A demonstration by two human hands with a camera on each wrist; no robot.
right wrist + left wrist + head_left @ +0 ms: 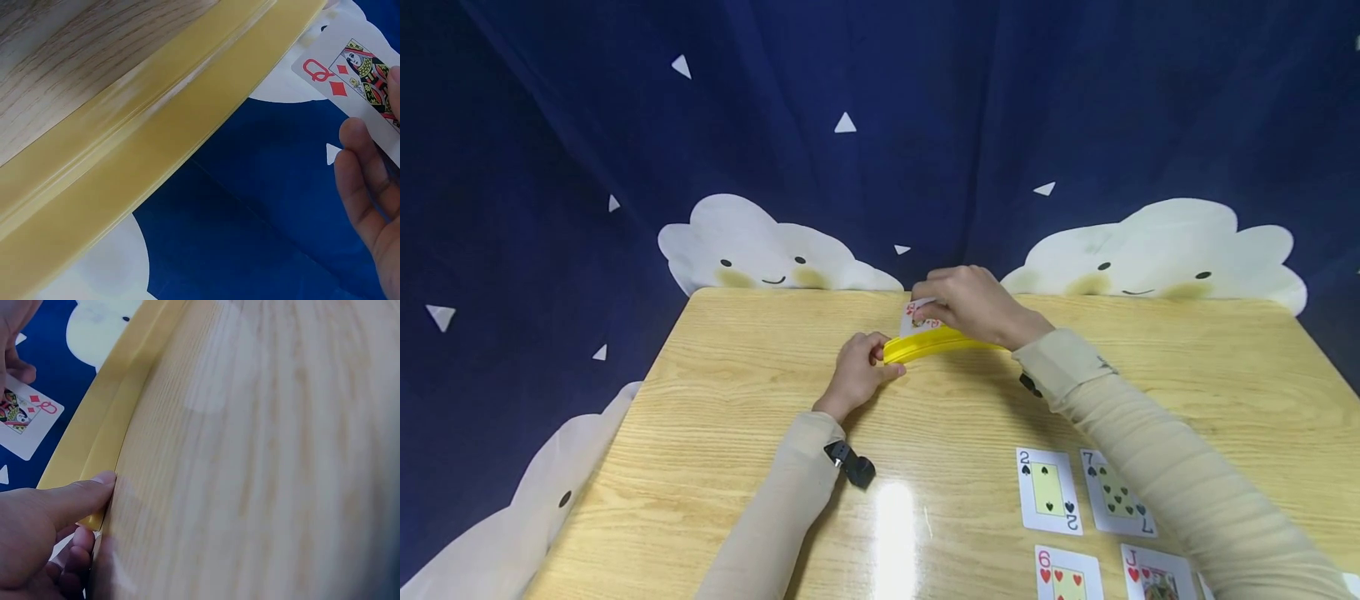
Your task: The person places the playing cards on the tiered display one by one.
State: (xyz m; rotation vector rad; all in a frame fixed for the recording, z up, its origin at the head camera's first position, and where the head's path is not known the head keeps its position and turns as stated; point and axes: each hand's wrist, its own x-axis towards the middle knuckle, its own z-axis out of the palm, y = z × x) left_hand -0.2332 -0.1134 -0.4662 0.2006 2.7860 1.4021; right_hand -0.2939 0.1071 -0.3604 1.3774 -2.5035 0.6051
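Curtain (250,200) backs a wrist-legible queen (356,78), unclear from head.

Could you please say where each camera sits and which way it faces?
Head: on the head, facing forward and down at the pale wooden table; both beige-sleeved arms, left grip and right grip show.
Left wrist: on that wrist, looking along the curved yellow plastic strip; the left grip and part of the right grip show.
Right wrist: on that wrist, facing the strip and blue cloud-patterned cloth; part of the right grip shows.
Shared: both wrist views show the white queen-of-diamonds card.
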